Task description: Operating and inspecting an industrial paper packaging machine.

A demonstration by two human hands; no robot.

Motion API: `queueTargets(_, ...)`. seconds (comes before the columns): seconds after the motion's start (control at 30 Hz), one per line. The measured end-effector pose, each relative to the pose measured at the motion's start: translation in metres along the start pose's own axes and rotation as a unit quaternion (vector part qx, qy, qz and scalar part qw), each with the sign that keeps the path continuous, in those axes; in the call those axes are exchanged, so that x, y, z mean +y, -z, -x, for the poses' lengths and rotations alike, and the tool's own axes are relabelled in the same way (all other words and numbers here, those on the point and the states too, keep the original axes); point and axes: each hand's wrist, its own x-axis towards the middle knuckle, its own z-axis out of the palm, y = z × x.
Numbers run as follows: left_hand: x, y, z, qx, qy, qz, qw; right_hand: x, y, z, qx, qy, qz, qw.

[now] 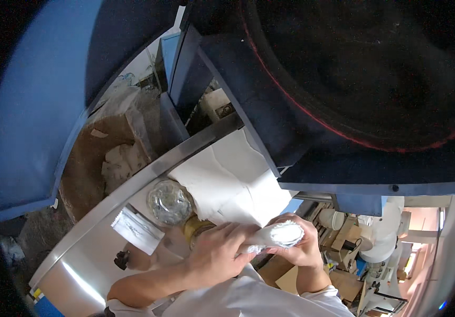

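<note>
Both hands are closed around a white, rolled-up wad of soft sheet material (285, 233), held above the near edge of the metal table. Whether it is cloth or paper I cannot tell. My left hand (218, 249) grips its left side with bent fingers, and my right hand (305, 250) wraps its right end. Just beyond my left hand stand a clear round container (169, 203) and a yellowish container (198, 228), partly hidden by that hand. White sheets (227, 177) lie spread on the table behind them. A white packet with a jagged end (136, 231) rests farther left.
A small black object (122, 259) sits on the metal table (71, 259). Past its raised rim is an open cardboard box (87, 161) with pale material inside. Dark blue panels (285, 121) rise in front. At right are cardboard boxes (346, 235) and a white bucket (331, 218).
</note>
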Motion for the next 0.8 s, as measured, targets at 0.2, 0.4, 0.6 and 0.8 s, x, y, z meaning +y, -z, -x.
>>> queueTargets(0.2, -0.001, 0.009, -0.004, -0.113, 0.027, 0.057, 0.992, 0.002, 0.009, 0.006, -0.025, 0.026, -0.018, 0.999)
queueTargets(0.4, 0.005, 0.002, -0.007, -0.09, 0.06, 0.082, 0.991, 0.007, 0.005, 0.01, -0.012, 0.014, -0.042, 0.999)
queueTargets(0.6, 0.0, -0.003, 0.012, -0.085, 0.052, 0.05, 0.994, 0.006, 0.0, 0.013, -0.018, 0.012, -0.051, 0.998)
queueTargets(0.8, 0.018, 0.004, 0.024, -0.107, 0.109, 0.101, 0.983, 0.001, -0.011, 0.026, -0.031, -0.027, -0.082, 0.996)
